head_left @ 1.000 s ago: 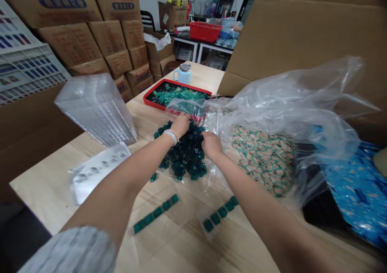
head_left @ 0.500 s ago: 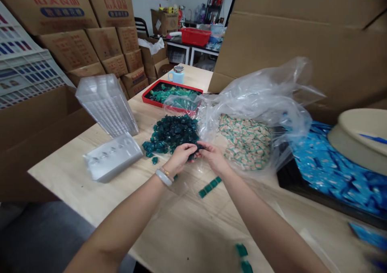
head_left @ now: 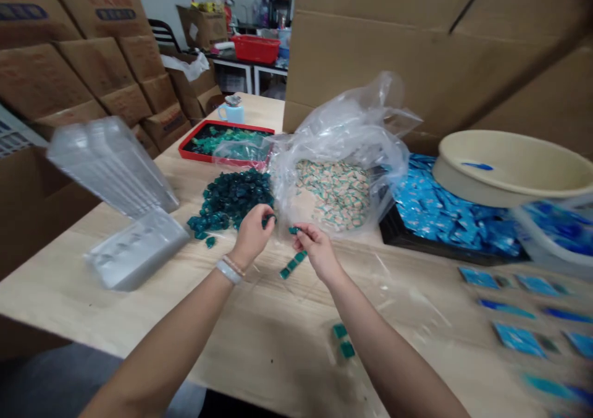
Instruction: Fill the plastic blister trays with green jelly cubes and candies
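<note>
1 pale wooden table (head_left: 115, 325) before us, tall cardboard box (head_left: 384, 54) behind it. Clear plastic bag (head_left: 340, 128) of green-and-cream packets on table; heap of dark green pieces (head_left: 229, 199) just left of bag. Our left hand (head_left: 252, 236) at heap's near edge, fingers curled almost shut, pinching 1 dark piece. Our right hand (head_left: 317, 251) nearly closed, thumb and forefinger pinching 1 green piece, just above short strip of green pieces (head_left: 291, 265) in clear film.

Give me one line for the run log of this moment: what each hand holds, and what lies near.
left hand: pinches green packet | right hand: pinches second packet | near: packet pile, packet strip
</note>
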